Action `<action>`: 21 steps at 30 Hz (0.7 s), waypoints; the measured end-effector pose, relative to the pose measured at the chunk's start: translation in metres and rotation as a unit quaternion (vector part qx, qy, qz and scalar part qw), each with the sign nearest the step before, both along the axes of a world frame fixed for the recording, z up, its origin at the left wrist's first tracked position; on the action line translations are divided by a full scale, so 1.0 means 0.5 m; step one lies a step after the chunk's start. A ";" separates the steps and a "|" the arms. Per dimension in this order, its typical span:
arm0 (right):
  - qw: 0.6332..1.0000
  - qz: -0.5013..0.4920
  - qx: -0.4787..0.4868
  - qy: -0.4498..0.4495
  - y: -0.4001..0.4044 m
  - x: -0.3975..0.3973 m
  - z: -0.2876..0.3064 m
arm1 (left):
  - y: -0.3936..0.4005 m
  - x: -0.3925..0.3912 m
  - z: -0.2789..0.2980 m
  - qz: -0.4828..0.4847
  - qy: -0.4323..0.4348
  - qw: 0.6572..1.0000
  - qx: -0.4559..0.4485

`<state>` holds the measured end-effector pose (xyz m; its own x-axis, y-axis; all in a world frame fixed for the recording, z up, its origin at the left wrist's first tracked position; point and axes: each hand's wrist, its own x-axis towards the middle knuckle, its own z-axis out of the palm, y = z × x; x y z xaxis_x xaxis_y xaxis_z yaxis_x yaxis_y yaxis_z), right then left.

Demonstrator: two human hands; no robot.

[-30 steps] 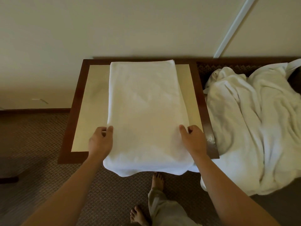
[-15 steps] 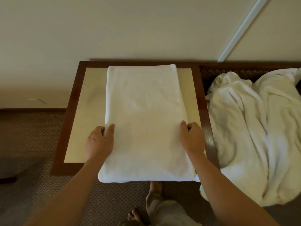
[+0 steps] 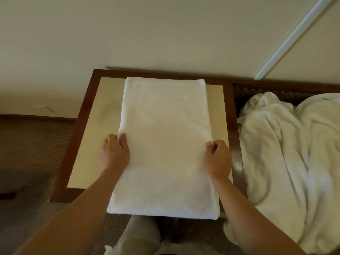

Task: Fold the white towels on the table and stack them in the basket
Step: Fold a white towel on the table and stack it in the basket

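Note:
A white towel (image 3: 165,140), folded into a long rectangle, lies lengthwise on the small table (image 3: 88,137), its near end hanging past the front edge. My left hand (image 3: 114,151) pinches the towel's left edge about midway, thumb on top. My right hand (image 3: 218,159) grips the right edge at the same height, fingers curled round it. A heap of unfolded white towels (image 3: 287,162) lies to the right of the table. No basket is in view.
The table has a dark wooden frame and a beige top, and stands against a cream wall (image 3: 147,34). Patterned brown carpet (image 3: 33,153) covers the floor to the left. My legs show below the table's front edge.
Both hands have curled tighter onto the towel's side edges. The overhanging near end now looks flat and straight instead of drooping. The camera has come closer and tipped down.

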<state>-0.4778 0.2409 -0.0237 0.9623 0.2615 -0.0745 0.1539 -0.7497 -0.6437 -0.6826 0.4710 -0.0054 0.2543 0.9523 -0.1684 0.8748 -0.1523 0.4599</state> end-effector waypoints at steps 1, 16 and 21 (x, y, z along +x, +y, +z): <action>1.000 -0.003 -0.001 0.005 0.003 0.001 0.000 | 0.002 0.006 0.004 0.021 -0.010 1.000 -0.018; 0.995 0.039 -0.070 -0.055 0.057 0.059 -0.001 | 0.066 0.016 -0.014 -0.042 -0.010 0.998 0.040; 0.991 0.024 -0.097 -0.083 0.077 0.058 0.024 | 0.079 0.017 -0.008 0.023 -0.037 0.999 0.011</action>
<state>-0.4489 0.2794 -0.0119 0.9523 0.3036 0.0312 0.2846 -0.8462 -0.4506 -0.6740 0.5106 -0.0094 0.2214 0.9666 -0.1293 0.8444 -0.1236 0.5213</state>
